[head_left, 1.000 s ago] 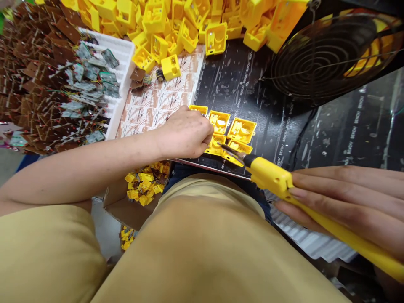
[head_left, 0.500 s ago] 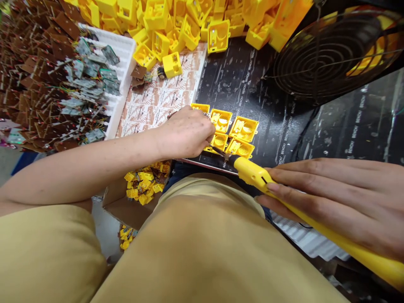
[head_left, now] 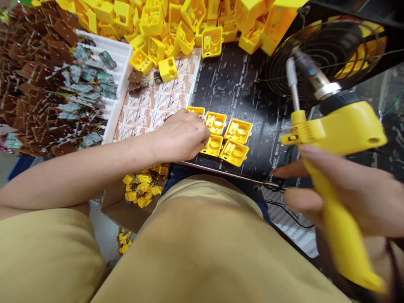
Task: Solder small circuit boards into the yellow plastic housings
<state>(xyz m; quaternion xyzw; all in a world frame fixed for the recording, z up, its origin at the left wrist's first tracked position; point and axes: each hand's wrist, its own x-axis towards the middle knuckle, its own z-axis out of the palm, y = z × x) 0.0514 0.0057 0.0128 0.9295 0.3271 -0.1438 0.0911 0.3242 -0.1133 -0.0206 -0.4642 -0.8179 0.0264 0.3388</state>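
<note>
My right hand [head_left: 356, 193], slightly blurred, grips the handle of a yellow soldering gun [head_left: 341, 130]. The gun's metal barrel and thin feed tube point up, in front of the fan. My left hand [head_left: 184, 134] rests at the bench edge with its fingers curled down beside small open yellow plastic housings [head_left: 239, 130]. Its fingertips are mostly hidden, so what they pinch does not show. Several of these housings lie close together, open side up, with a speaker grille pattern inside. One housing [head_left: 196, 110] is partly covered by my left hand.
A heap of yellow housings [head_left: 151, 19] fills the back of the bench. At left, a white foam tray [head_left: 121, 80] holds green circuit boards beside a large pile of brown boards [head_left: 34, 84]. A black caged fan [head_left: 274, 75] stands back right. Below, a cardboard box [head_left: 123, 210] holds yellow pieces.
The soldering gun has swung up and to the right, away from the housings, its tip now turned toward the fan. My left hand has stayed by the housings.
</note>
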